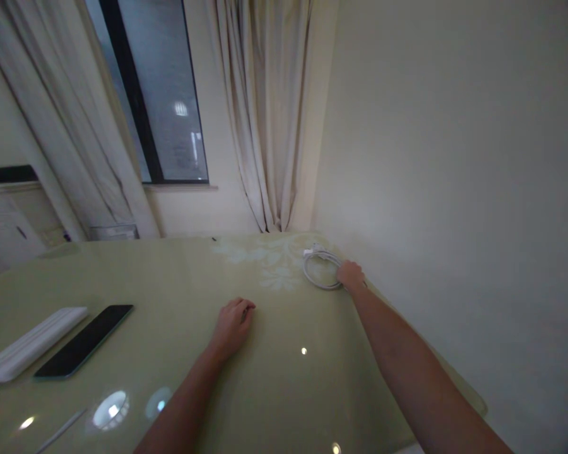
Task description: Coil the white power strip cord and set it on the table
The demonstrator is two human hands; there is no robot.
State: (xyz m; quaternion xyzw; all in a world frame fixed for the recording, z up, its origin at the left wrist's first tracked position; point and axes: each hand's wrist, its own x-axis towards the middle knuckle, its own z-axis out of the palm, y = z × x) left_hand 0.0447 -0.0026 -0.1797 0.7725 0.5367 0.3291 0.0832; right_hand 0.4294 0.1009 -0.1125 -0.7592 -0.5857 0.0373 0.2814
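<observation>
A coil of light grey cable lies on the table near the wall, with a white plug end at its far left side. My right hand is closed around the right side of that coil. Closer to the middle, my left hand rests on the tabletop with its fingers loosely bent. A small gap shows between its thumb and forefinger, and I see no object in it. The left hand is apart from the cable.
A glossy yellow-green table meets a bare wall on the right. At left lie a long white object, a flat black slab and a thin white stick. Curtains hang behind. A tiny dark piece sits by the far edge.
</observation>
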